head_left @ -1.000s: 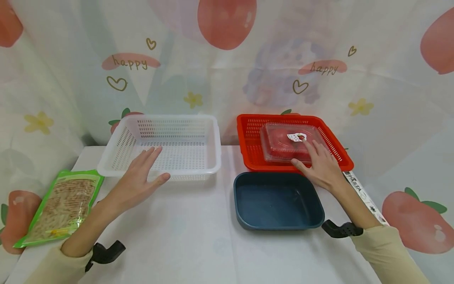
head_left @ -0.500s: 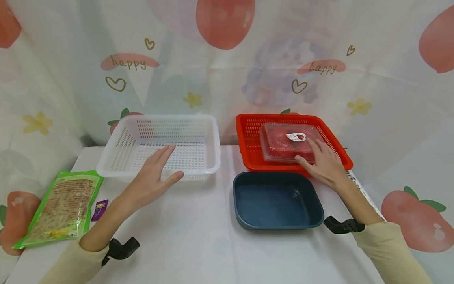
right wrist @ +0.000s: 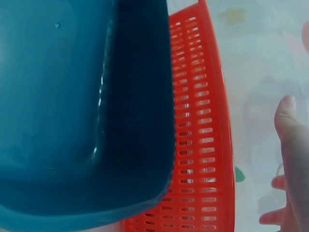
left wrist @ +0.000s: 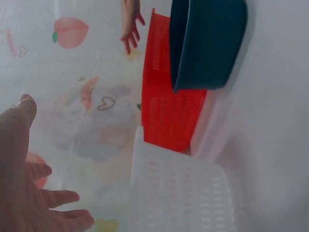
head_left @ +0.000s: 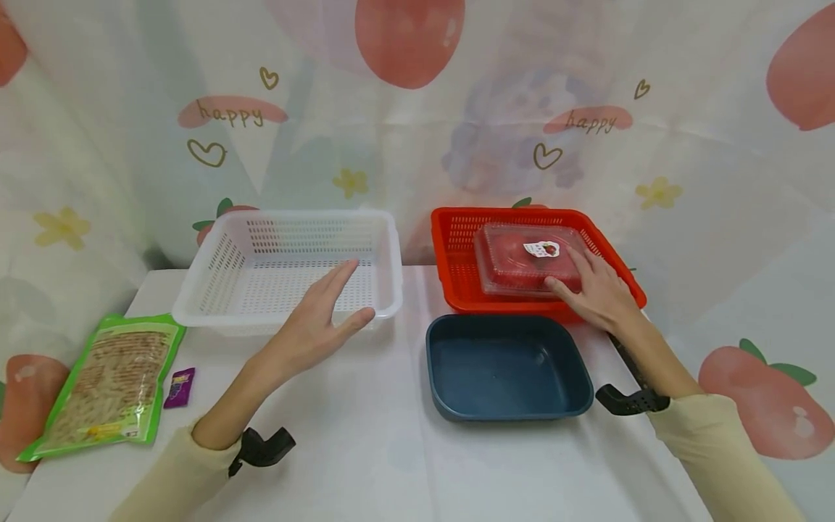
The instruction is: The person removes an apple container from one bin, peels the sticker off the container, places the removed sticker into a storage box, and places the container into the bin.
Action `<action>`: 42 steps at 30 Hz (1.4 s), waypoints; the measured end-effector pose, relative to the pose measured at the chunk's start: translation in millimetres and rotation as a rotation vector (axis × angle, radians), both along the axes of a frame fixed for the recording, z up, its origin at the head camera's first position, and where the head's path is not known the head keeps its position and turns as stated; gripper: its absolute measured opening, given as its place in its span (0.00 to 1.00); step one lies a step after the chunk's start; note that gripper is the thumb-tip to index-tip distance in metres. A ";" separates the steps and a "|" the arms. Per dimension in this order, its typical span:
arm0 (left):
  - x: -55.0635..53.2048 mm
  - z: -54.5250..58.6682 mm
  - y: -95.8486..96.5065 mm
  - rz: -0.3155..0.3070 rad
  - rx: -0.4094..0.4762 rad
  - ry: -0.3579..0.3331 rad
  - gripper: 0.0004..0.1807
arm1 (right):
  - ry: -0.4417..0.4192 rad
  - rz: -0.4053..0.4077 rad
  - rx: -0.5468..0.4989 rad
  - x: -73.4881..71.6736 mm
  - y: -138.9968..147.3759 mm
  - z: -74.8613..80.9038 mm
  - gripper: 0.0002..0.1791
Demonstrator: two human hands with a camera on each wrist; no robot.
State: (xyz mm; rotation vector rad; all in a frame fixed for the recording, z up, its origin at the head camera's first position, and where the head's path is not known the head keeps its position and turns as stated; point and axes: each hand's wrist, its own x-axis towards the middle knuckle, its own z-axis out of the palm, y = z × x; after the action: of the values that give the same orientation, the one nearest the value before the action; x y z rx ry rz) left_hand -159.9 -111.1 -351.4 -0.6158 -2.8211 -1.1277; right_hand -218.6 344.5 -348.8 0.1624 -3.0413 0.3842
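Observation:
My left hand (head_left: 309,326) hovers over the front rim of a white perforated basket (head_left: 209,312), its fingers extended and thumb spread, holding nothing. In the left wrist view the same hand (left wrist: 38,193) is apart from the basket. A clear plastic box of red fruit (head_left: 502,261), labelled on its lid, sits inside a red perforated basket (head_left: 450,283). Above that box's right side is my right hand (head_left: 600,290), fingers outstretched, gripping nothing. The right wrist view has this hand (right wrist: 292,159) above the red basket's rim. Contact with the box does not show.
A dark blue tub (head_left: 509,395) stands in front of the red basket. At the left lie a green-edged clear bag of pale brown food (head_left: 111,384) and a small purple packet (head_left: 179,388). A printed cloth (head_left: 391,159) hangs behind. Something dark (head_left: 629,359) is partly hidden by my right forearm.
My left hand has moved right along the white basket's front, uncovering the purple packet. My right hand has shifted only slightly; the baskets, tub and fruit box keep their places.

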 end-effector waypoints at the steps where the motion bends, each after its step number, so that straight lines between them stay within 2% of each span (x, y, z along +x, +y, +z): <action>1: -0.6 0.0 3.1 -0.004 0.012 -0.001 0.44 | -0.004 0.001 -0.003 -1.3 0.3 0.8 0.48; 9: -5.3 -8.4 26.0 -0.036 0.067 -0.019 0.45 | -0.008 -0.004 -0.009 -8.6 1.0 2.4 0.48; 19: -13.9 -12.7 49.6 0.010 0.158 -0.132 0.45 | 0.000 0.006 -0.016 -18.2 5.6 2.5 0.49; 25: -18.1 -15.9 66.8 -0.018 0.241 -0.184 0.44 | 0.015 0.010 -0.026 -23.6 10.2 -0.1 0.49; 31: -17.7 -22.3 82.0 -0.033 0.293 -0.170 0.44 | 0.039 0.018 -0.067 -28.3 13.8 -4.6 0.47; 38: -20.4 -23.2 101.3 -0.047 0.266 -0.154 0.47 | 0.002 0.001 -0.115 -33.7 18.6 -8.0 0.45; 42: -25.2 -24.2 111.7 -0.066 0.339 -0.187 0.47 | -0.025 -0.014 -0.129 -37.8 20.5 -10.0 0.46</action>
State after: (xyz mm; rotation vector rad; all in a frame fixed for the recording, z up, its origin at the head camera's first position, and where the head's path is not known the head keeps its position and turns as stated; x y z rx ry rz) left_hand -185.2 0.6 -375.5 -0.6055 -2.6695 -1.7093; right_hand -256.4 365.0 -358.8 0.1295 -3.0279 0.5831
